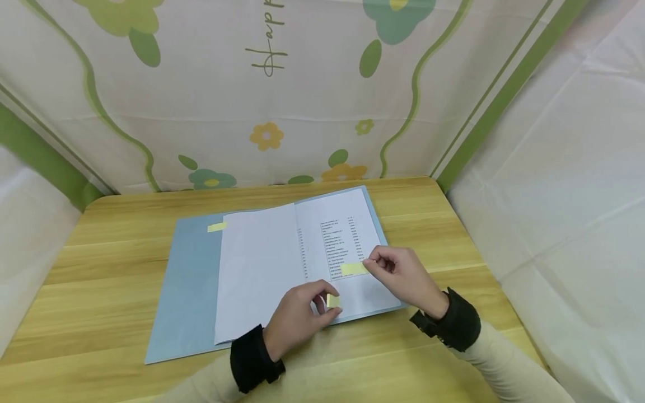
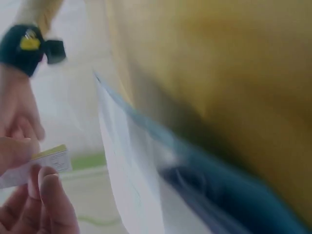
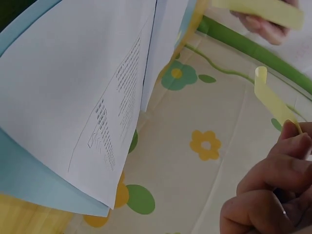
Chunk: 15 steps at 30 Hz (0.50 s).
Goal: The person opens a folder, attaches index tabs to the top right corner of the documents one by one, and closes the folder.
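My left hand (image 1: 301, 313) holds a small pad of yellow sticky notes (image 1: 333, 301) between thumb and fingers, above the lower part of the right page. In the left wrist view the pad (image 2: 54, 160) shows a printed underside. My right hand (image 1: 405, 275) pinches one end of a single yellow sticky strip (image 1: 354, 269) over the printed table on that page. The strip (image 3: 273, 100) curls at its free end in the right wrist view. Under both hands lies an open blue folder (image 1: 188, 302) with white pages (image 1: 259, 263).
Another yellow sticky tab (image 1: 216, 226) sticks out from the upper left edge of the left page onto the folder. The wooden table (image 1: 90, 291) meets a flower-printed cloth (image 1: 312, 106) at the back. White cloth (image 1: 569, 184) hangs on the right.
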{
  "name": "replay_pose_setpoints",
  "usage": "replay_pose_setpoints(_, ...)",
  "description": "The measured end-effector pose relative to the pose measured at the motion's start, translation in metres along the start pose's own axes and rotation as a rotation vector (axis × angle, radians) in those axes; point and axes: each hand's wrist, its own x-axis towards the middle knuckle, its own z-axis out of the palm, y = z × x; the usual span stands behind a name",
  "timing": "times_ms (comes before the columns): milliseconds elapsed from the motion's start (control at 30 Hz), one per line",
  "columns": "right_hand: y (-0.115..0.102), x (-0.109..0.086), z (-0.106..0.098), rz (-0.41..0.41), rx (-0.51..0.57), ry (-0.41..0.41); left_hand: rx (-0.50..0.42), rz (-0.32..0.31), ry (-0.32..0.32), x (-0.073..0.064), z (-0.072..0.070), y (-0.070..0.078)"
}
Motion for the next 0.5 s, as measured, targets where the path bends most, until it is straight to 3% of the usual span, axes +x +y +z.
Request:
replay_pose_setpoints(200,0.0,0.0,0.003,0.009,0.013,-0.004,-0.052,-0.128,-0.103,-0.014,0.011,0.01)
replay_pose_setpoints(333,-0.001,0.0,0.006,0.012,0.023,-0.018,0.039,-0.143,-0.131,-0.022,0.017,0.013)
replay_pose_setpoints(500,-0.002,-0.001,0.009,0.025,0.014,-0.033,0.222,-0.139,-0.16,-0.029,0.023,0.013)
